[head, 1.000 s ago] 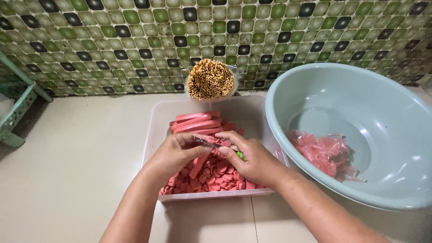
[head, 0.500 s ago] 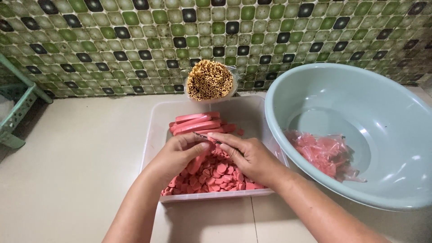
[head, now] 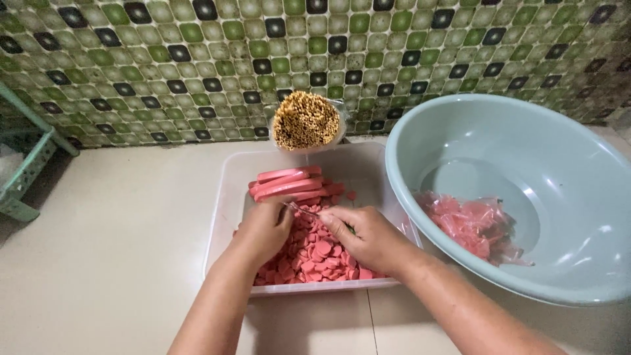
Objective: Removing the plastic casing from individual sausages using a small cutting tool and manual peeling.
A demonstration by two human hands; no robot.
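A clear plastic tray [head: 223,217] on the floor holds several whole pink sausages [head: 286,183] at its far end and a heap of pink sausage slices [head: 315,253] nearer me. My left hand [head: 263,227] is curled over the slices, and what it holds is hidden. My right hand [head: 368,238] grips a small knife [head: 301,209] with a green handle; its thin blade points toward my left hand.
A bundle of wooden skewers [head: 306,119] stands upright in a cup against the green tiled wall [head: 197,59]. A large pale green basin [head: 559,197] at the right holds a pile of pink plastic casings [head: 470,223]. A green frame [head: 26,158] stands at far left.
Both hands have stayed over the tray, shifting only slightly; the knife blade has moved a little against my left hand.
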